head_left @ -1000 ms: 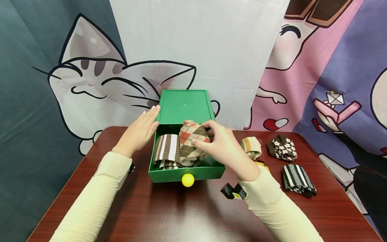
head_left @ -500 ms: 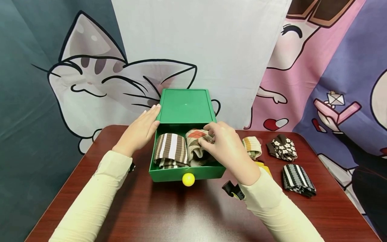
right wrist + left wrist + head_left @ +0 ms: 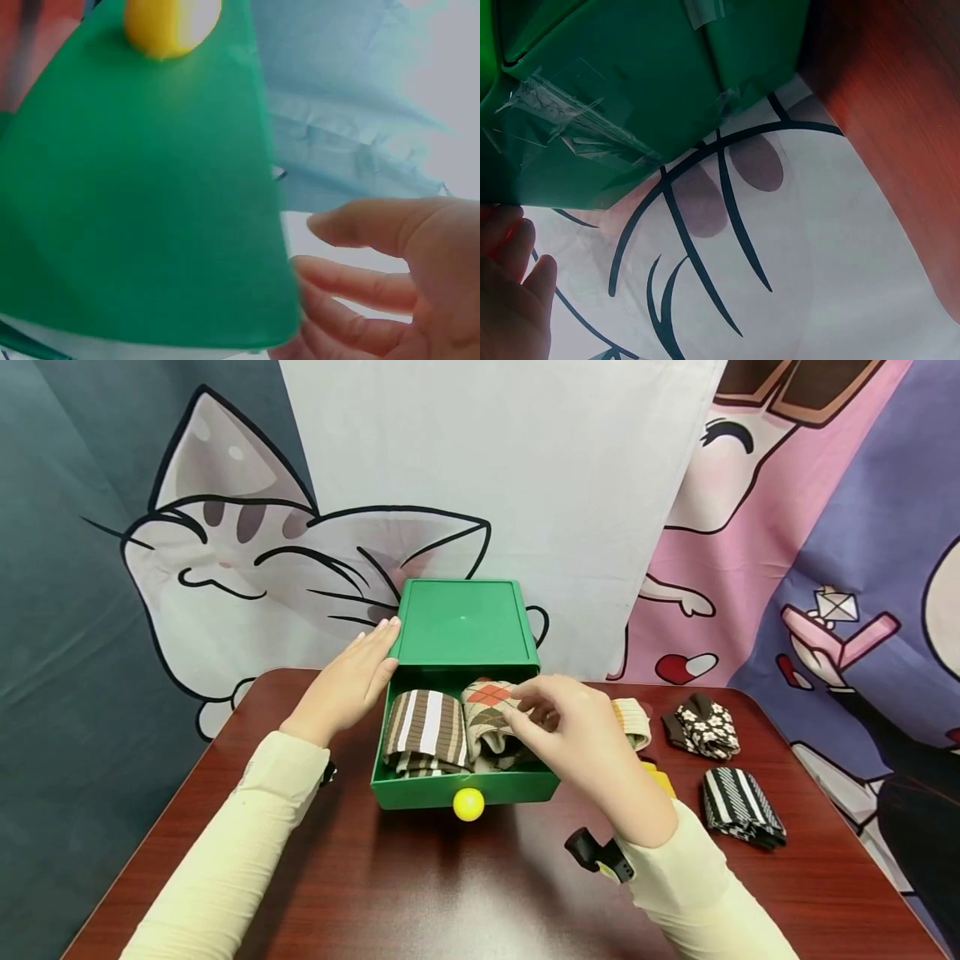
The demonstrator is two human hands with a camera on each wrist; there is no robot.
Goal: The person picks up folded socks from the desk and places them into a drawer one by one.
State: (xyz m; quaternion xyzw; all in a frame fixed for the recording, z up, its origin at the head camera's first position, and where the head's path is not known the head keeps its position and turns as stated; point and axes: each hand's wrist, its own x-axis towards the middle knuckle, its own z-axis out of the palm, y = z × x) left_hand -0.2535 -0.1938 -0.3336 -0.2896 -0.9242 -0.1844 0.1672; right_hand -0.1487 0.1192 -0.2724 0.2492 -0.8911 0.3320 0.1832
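Hovering over the drawer's right edge, just right of centre in the frame, the right hand [image 3: 577, 731] is held with fingers loosely bent; in the right wrist view thumb and fingers are parted and nothing is seen gripped. At their left, inside the drawer [image 3: 420, 794], the argyle sock [image 3: 487, 717] is lodged beside the striped sock [image 3: 425, 727]; whether it is brushed by the fingertips cannot be told. The sock could be dragged up or unrolled if its loose folds were caught by them. At centre left, the left hand [image 3: 345, 685] is laid with straight fingers against the side of the box [image 3: 463, 622], nothing clasped. Were that support eased, the box might be shifted by a knock to the drawer. Bulging rolls might also be jammed under the box's front edge if the drawer were pushed by its knob [image 3: 468, 804]. At right on the table [image 3: 480, 893], the cream sock [image 3: 634, 723], floral sock [image 3: 707, 728] and black sock [image 3: 742, 806] are set apart.
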